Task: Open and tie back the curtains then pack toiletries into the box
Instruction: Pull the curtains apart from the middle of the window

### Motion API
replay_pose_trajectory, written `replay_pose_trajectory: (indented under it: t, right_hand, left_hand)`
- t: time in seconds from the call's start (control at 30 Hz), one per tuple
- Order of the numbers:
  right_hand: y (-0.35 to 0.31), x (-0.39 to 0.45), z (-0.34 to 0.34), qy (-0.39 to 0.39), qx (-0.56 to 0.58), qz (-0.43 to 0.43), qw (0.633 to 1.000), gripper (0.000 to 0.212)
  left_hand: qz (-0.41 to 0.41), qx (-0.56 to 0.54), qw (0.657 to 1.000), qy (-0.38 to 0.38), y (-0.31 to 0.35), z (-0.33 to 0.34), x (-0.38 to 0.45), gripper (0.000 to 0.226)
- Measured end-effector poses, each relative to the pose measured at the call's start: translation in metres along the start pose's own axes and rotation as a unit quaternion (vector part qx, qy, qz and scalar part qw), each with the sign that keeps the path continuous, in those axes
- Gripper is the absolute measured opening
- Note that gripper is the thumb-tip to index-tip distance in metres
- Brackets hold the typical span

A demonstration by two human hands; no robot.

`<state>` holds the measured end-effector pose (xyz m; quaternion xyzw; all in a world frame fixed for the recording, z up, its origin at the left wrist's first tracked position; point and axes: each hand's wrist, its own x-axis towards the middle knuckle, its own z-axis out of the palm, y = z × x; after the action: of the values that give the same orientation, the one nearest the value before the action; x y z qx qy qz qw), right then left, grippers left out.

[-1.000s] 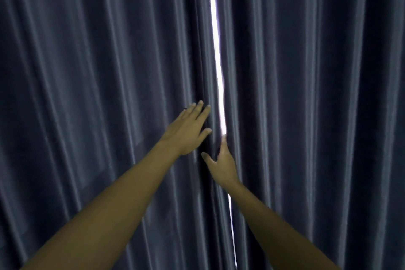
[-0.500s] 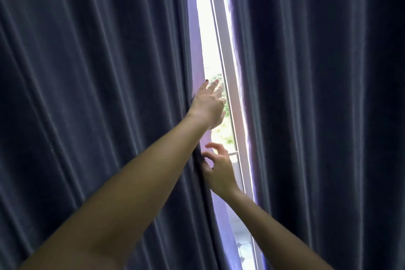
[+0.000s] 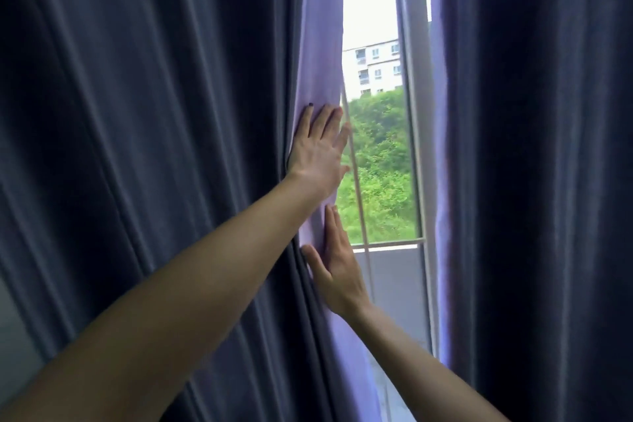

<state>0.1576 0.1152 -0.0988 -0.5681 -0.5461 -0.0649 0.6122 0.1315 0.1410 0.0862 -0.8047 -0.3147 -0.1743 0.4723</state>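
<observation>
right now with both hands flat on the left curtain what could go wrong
1. Both the left hand and right hand press the left curtain with straight fingers, gripping nothing, so the fabric might slip and swing back.
2. The right curtain hangs untouched, so the gap could stay narrow.
3. Both palms sit near the curtain's inner edge, beside the window frame; a hard sideways shove might strain the hanging fabric.

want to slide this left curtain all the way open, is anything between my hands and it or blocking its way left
Nothing visible does. Both the left hand and right hand already press flat on the left curtain at its inner edge, and only its own gathered folds lie further left.
</observation>
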Motion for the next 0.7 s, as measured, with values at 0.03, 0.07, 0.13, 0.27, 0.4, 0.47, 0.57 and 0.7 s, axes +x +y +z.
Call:
replay_pose_trajectory:
  t: [0.03,0.07,0.13,0.27,0.4,0.47,0.57,0.7]
  right_hand:
    - [-0.004,0.000,0.011,0.001,-0.005,-0.017,1.000,0.082]
    - [-0.008,0.000,0.022,0.002,-0.009,-0.029,1.000,0.082]
    - [-0.014,0.001,0.048,0.005,-0.016,-0.050,0.999,0.083]
    - [-0.030,0.002,0.106,-0.006,-0.010,-0.072,0.997,0.084]
    - [-0.051,0.011,0.165,-0.049,0.057,-0.062,0.995,0.064]
    - [-0.058,0.018,0.190,-0.056,0.077,-0.075,0.993,0.062]
    - [-0.068,0.023,0.234,-0.072,0.077,-0.093,0.990,0.061]
    - [-0.084,0.023,0.291,-0.110,0.082,-0.100,0.986,0.057]
  left_hand:
    - [-0.008,0.011,1.000,0.004,-0.008,0.006,-0.002,0.071]
    - [-0.016,0.026,1.000,0.003,-0.017,0.011,-0.006,0.071]
    - [-0.031,0.056,0.998,-0.004,-0.038,0.022,-0.014,0.071]
    - [-0.050,0.103,0.993,-0.024,-0.083,0.045,-0.033,0.070]
    - [-0.065,0.133,0.988,-0.042,-0.128,0.073,-0.047,0.067]
    - [-0.074,0.140,0.986,-0.047,-0.151,0.089,-0.055,0.068]
    - [-0.080,0.165,0.982,-0.048,-0.189,0.117,-0.071,0.073]
    - [-0.084,0.198,0.976,-0.040,-0.240,0.160,-0.100,0.076]
